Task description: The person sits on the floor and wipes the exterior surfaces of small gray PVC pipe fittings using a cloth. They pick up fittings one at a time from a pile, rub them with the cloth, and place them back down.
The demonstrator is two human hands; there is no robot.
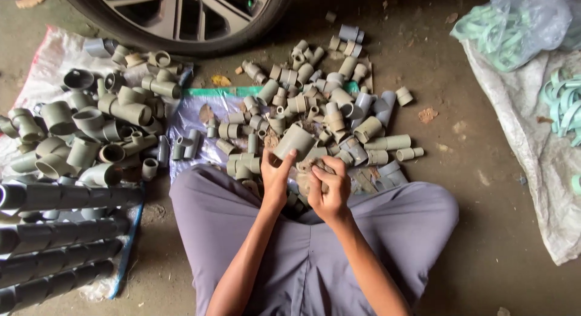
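I sit cross-legged on the ground with a heap of small grey pipe fittings [315, 104] in front of my knees. My left hand [275, 177] grips a short, wide grey pipe sleeve [295, 140], tilted up and to the right. My right hand [328, 189] is closed around a smaller dirty fitting [308, 169] just right of the left hand. Both hands hover over the near edge of the heap, nearly touching each other.
Bigger grey elbows and tees [91, 128] are piled on a white sack at left, above a row of long dark pipes [54, 243]. A car wheel [175, 13] stands behind. At right lie a sack [532, 146] and a plastic bag of pale green clips [514, 22].
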